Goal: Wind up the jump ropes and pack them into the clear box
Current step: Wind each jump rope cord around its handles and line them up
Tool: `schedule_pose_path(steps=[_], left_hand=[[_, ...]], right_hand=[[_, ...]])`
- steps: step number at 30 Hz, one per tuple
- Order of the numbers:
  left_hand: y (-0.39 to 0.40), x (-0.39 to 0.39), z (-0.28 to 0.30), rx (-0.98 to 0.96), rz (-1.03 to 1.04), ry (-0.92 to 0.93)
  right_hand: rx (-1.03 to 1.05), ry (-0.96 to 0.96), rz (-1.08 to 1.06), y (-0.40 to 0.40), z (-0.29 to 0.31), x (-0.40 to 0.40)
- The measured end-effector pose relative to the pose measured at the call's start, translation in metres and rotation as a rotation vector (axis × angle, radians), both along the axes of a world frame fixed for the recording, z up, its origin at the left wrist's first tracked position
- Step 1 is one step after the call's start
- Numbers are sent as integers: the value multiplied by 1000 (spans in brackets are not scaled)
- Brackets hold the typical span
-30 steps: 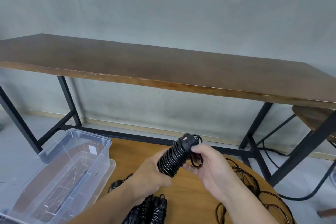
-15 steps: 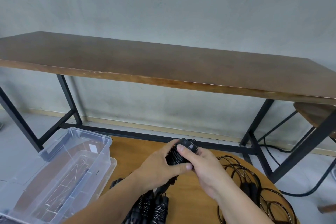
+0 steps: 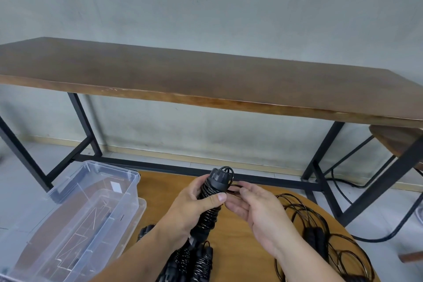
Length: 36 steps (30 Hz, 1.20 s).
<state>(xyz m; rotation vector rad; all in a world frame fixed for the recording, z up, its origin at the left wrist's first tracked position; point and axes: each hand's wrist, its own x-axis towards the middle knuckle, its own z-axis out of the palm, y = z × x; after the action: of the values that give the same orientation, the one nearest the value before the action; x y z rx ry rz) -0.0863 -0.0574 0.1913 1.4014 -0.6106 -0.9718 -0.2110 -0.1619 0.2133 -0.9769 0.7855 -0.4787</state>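
Head view shows your left hand point(image 3: 192, 204) wrapped around the wound rope point(image 3: 211, 201), thumb pressed across the coils just below the black cap, bundle tilted with the cap up and away from you. Your right hand point(image 3: 254, 208) sits just beside it, fingers loosely curled and pinching the cord's tail point(image 3: 234, 190) where it leaves the top of the bundle.

The tail is the weak point. It looks springy, so if you let go before it is tucked under a coil, the top turns will likely loosen and the bundle unwind. Keep the left thumb down until the end is locked.

Pulling the tail too hard could drag the upper coils off over the cap.

The box point(image 3: 75, 217) stands open at the left edge of the surface point(image 3: 238, 258), well apart from the bundle, so the carry crosses the other wound ropes point(image 3: 194, 263) lying below your hands. A loose end may snag them.

To your right the unwound ropes point(image 3: 320, 231) lie in tangled loops; I cannot tell whether the tail in your fingers runs clear of them. If it catches, lifting the bundle would pull that pile along.
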Motion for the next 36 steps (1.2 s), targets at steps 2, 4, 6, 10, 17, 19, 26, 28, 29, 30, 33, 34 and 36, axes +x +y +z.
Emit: schedule_pose_path(steps=[2,4,6,10,17,19,26,28,29,30,33,34,36], left_hand=[[0,1,1,-13,-11,22],[1,2,0,-16,-15,3],[2,0,-1,-15,-22,-22],[4,-6,-2,-11,-8,-73],[6,-11,5,-10,-16,-245],[7,-11,5,-3,-8,-276],[8,-13,4,-13,-8,-192],[8,-12,3,-11,-12,-160],[9,-11,2,-8,-18,-148],[9,-11,3,-9,-23,-134],[10,-11,5,-19,-41,-91],[10,-11,6,-22,-49,-77],[10,-11,6,-23,-62,-51]], right_hand=[[-54,13,-20,2,2,-1],[-119,52,-47,0,7,-3],[-155,82,-83,-4,9,-5],[-169,101,-128,-5,12,-4],[-304,75,-143,-3,13,-1],[-382,112,-100,-1,15,-2],[-447,178,-31,-3,17,-7],[-451,183,-18,-4,16,-8],[-457,189,-13,-4,14,-8],[-463,193,-11,-4,13,-8],[-476,198,-30,-5,7,-8],[-468,193,-36,-6,5,-7],[-415,164,-35,-7,2,-6]])
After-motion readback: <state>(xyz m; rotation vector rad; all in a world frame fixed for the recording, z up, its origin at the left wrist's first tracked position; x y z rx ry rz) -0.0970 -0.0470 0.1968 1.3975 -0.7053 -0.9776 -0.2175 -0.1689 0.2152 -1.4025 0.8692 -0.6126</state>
